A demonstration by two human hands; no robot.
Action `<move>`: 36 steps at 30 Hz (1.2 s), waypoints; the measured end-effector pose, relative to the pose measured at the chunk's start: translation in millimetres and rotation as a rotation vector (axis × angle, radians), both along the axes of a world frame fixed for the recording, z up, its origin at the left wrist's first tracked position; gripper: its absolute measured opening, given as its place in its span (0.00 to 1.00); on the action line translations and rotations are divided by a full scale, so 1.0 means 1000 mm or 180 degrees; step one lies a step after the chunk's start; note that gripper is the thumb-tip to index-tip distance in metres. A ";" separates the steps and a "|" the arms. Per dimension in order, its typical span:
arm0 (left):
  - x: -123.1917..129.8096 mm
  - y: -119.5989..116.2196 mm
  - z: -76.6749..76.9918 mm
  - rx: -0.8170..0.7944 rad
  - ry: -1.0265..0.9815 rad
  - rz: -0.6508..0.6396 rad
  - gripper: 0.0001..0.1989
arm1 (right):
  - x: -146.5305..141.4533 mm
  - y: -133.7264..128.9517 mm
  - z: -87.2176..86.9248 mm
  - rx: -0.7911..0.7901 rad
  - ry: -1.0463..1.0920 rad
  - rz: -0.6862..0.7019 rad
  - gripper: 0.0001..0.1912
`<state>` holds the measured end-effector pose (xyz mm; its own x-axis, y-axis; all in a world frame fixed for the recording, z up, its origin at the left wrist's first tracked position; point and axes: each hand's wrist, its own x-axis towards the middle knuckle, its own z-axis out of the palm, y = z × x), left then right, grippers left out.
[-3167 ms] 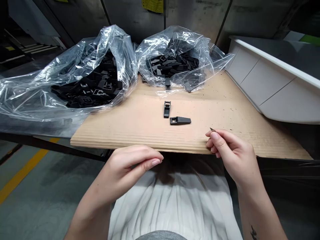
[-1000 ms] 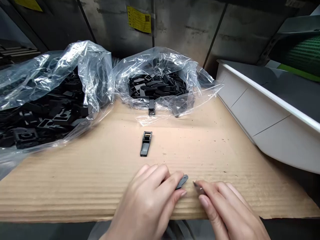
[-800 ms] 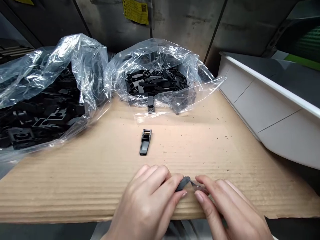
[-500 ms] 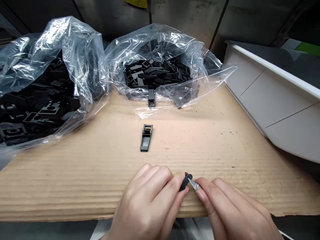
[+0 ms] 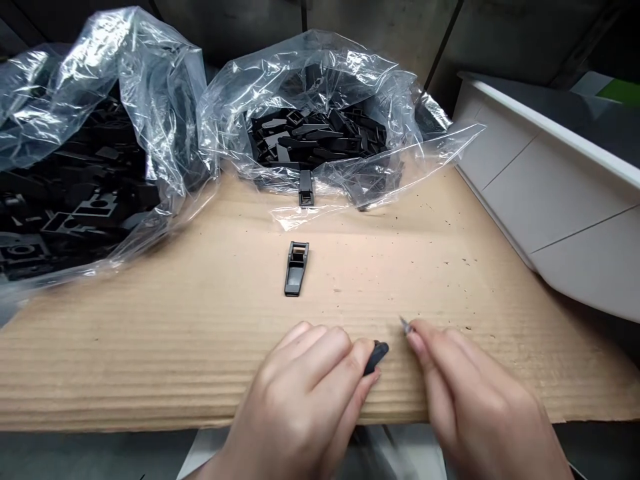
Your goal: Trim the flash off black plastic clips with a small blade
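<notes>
My left hand (image 5: 310, 393) is closed on a small black part (image 5: 376, 357), whose end sticks out past the thumb and forefinger. To its right, my right hand (image 5: 475, 393) pinches a small pointed metal blade (image 5: 405, 325), its tip up and apart from the part. The blade's handle is hidden in the fingers. A black clip-like piece (image 5: 297, 269) lies alone on the cardboard (image 5: 150, 347) ahead of my hands. Another black piece (image 5: 306, 189) rests at the edge of the middle plastic bag.
A clear plastic bag (image 5: 165, 127) of black parts stands at the left, and a second bag (image 5: 360, 67) of black pieces at the back middle. A pale bin (image 5: 560, 187) is on the right. Dark specks dot the cardboard.
My right hand has drawn the blade away from the black part, up and to the right. My left hand keeps its hold. The whole view has shifted slightly.
</notes>
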<state>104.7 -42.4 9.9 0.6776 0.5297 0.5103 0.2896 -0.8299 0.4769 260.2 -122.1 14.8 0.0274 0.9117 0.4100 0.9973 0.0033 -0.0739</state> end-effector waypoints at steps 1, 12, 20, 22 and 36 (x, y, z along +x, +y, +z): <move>-0.001 0.000 0.000 -0.0052 0.0002 -0.0036 0.07 | 0.001 0.001 0.000 0.0081 -0.0038 -0.0059 0.10; -0.002 0.001 0.001 -0.0203 0.0034 -0.0059 0.07 | -0.007 0.014 0.005 -0.0186 0.0464 0.0116 0.13; -0.005 0.002 0.002 -0.0558 0.0119 -0.0072 0.08 | -0.002 0.015 0.012 -0.0407 0.0749 -0.0035 0.13; -0.006 0.002 0.005 -0.0711 0.0192 -0.0095 0.08 | 0.003 0.007 0.011 -0.0255 0.0558 0.0203 0.15; -0.005 0.006 0.010 -0.0524 0.0561 -0.0213 0.07 | 0.023 -0.014 0.015 -0.0514 0.0221 0.0873 0.09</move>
